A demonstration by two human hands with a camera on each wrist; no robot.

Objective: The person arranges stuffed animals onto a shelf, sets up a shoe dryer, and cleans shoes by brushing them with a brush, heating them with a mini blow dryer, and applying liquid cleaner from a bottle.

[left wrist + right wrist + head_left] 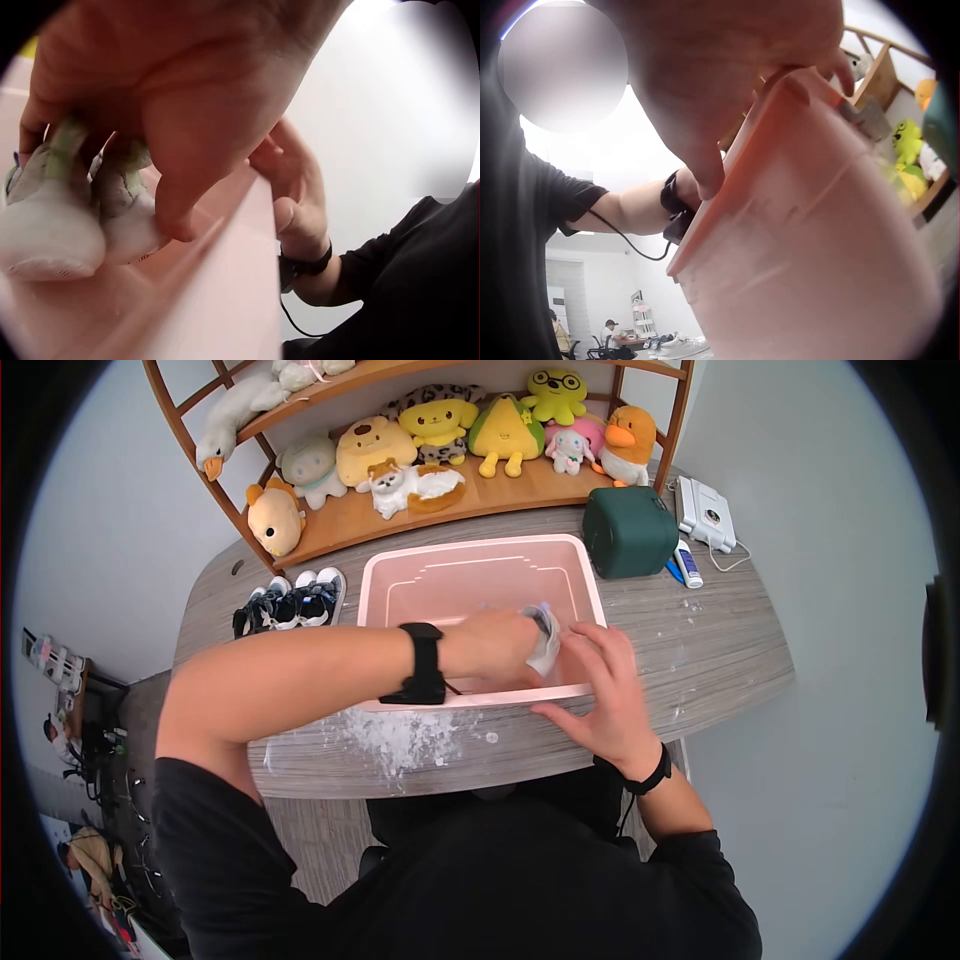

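My left hand [495, 645] reaches down into a pink plastic tub [480, 550] and holds a pair of small shoes [545, 645]. In the left wrist view, the shoes [49, 232] hang toe down from the fingers, with rounded white toes and greyish-green uppers. My palm hides their upper parts. My right hand [605, 690] lies at the tub's front right corner, its thumb by the front rim and its loosely spread fingers over the right side. From the right wrist view, the right hand [735, 67] is seen spanning the tub's rim [739, 161].
White flaky powder [400, 740] is scattered on the table before the tub. Sneakers [290, 600] stand left of it. A dark green box [628, 532], a white tube [688, 565] and a white device [705, 513] are on the right. Behind, a wooden shelf [330, 540] carries plush toys [375, 450].
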